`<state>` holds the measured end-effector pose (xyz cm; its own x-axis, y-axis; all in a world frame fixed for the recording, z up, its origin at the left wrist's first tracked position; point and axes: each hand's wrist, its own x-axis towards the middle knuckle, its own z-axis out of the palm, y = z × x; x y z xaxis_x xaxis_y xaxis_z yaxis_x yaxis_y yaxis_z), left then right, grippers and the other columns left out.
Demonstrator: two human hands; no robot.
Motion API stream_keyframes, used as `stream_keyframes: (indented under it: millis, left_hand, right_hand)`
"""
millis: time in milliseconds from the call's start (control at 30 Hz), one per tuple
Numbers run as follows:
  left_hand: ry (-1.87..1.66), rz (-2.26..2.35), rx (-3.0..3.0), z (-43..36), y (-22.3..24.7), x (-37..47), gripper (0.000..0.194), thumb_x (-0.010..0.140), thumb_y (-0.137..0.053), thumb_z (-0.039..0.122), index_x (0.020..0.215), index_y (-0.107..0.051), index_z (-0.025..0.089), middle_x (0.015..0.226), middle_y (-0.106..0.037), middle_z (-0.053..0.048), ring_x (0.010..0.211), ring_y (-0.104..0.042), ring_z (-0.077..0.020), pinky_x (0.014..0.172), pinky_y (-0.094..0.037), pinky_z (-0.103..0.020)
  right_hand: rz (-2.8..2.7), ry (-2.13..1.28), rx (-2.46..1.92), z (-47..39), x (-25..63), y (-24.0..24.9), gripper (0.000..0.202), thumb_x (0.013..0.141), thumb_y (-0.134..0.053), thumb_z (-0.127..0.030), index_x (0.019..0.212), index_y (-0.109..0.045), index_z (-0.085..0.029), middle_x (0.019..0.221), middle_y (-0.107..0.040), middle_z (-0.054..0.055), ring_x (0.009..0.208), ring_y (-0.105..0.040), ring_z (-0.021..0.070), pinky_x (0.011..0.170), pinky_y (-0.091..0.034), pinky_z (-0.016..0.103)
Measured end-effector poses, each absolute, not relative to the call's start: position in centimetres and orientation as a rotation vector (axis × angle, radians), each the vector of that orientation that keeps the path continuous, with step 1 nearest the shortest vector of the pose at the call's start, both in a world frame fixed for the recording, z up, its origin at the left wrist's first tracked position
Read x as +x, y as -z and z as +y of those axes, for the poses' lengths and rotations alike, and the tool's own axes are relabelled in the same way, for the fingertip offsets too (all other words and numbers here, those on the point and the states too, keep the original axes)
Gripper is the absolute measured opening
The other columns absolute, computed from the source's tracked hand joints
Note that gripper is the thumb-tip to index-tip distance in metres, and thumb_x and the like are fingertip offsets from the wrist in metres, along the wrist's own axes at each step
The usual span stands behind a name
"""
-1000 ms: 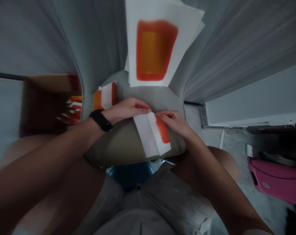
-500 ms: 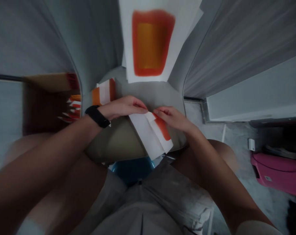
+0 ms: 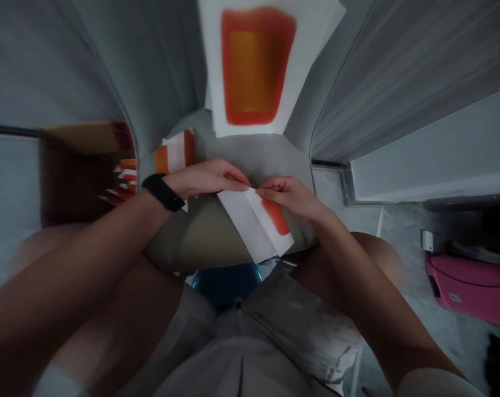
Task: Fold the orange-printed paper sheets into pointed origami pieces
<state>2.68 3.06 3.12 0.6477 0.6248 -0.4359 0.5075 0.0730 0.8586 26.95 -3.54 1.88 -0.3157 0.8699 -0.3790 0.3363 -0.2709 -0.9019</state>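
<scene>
On the grey seat (image 3: 192,237) in front of you, the folded paper (image 3: 248,220) lies at a slant, with its top edge at your fingers and its bottom end by the front edge of the seat. Your left hand (image 3: 220,176) pinches the top edge with its thumb and fingers, and your right hand (image 3: 289,194) pinches it just beside, near the orange-red patch. I can't tell how hard you press. The long flap on the right side doesn't look flat all the way down, and no finger rests on its low end. So I think the fold could go crooked there, because you hold just the top. If one hand pulls more than the other, the paper could twist, or it could rip a little where your two thumbs are close. The seat looks soft and a bit round, so a hard push could sink in and leave a weak crease. The bottom end could also slip over the front edge if the paper slides your way. Watch your left arm too: your black watch (image 3: 164,192) is near the banded paper piece (image 3: 175,151), and a bump could shove that toward the box (image 3: 80,138) on your left. Past your hands, the stack of sheets (image 3: 256,66) has uneven edges, so a knock could make it slide down onto your work.
</scene>
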Motion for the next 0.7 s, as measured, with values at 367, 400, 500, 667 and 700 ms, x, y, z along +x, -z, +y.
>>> stream_keyframes:
  millis: [367,400,500,667,700]
  left_hand:
    - [-0.115,0.93,1.58,3.0,-3.3,2.8,0.032,0.081,-0.077,0.047,0.105,-0.084,0.027,0.099,-0.079,-0.004,0.092,-0.067,-0.0224,0.077,-0.048,-0.029]
    - [-0.115,0.925,1.595,2.9,-3.4,2.9,0.032,0.082,-0.076,0.048,0.104,-0.085,0.027,0.096,-0.079,-0.004,0.09,-0.066,-0.0221,0.076,-0.048,-0.03]
    - [-0.104,0.894,1.657,2.9,-3.5,3.0,0.033,0.082,-0.074,0.052,0.099,-0.085,0.025,0.088,-0.076,-0.004,0.082,-0.063,-0.0209,0.07,-0.045,-0.029]
    - [-0.07,0.862,1.709,3.0,-2.9,3.1,0.034,0.083,-0.073,0.053,0.098,-0.084,0.025,0.089,-0.077,-0.004,0.081,-0.062,-0.0198,0.069,-0.042,-0.029]
    - [-0.073,0.861,1.709,3.0,-2.8,3.1,0.033,0.083,-0.073,0.052,0.098,-0.084,0.025,0.091,-0.077,-0.004,0.082,-0.062,-0.02,0.07,-0.043,-0.029]
  right_hand:
    - [-1.53,-1.565,-1.504,-3.7,26.7,-2.0,0.037,0.077,-0.08,-0.056,0.082,-0.076,-0.02,0.077,-0.072,0.001,0.067,-0.058,0.0137,0.06,-0.047,0.025]
    - [-1.537,-1.558,-1.503,-3.7,26.6,-2.1,0.037,0.077,-0.079,-0.056,0.082,-0.076,-0.02,0.077,-0.072,0.001,0.067,-0.058,0.0135,0.06,-0.047,0.025]
    - [-1.552,-1.555,-1.496,-3.8,26.5,-2.4,0.037,0.078,-0.079,-0.056,0.082,-0.076,-0.02,0.075,-0.071,0.0,0.066,-0.057,0.0132,0.059,-0.046,0.025]
    - [-1.6,-1.583,-1.482,-3.7,26.5,-2.8,0.039,0.079,-0.079,-0.057,0.083,-0.077,-0.018,0.071,-0.068,-0.001,0.063,-0.055,0.0124,0.057,-0.042,0.025]
    - [-1.61,-1.595,-1.474,-3.7,26.6,-2.9,0.04,0.079,-0.079,-0.058,0.082,-0.077,-0.018,0.071,-0.068,-0.001,0.063,-0.055,0.0123,0.057,-0.042,0.025]
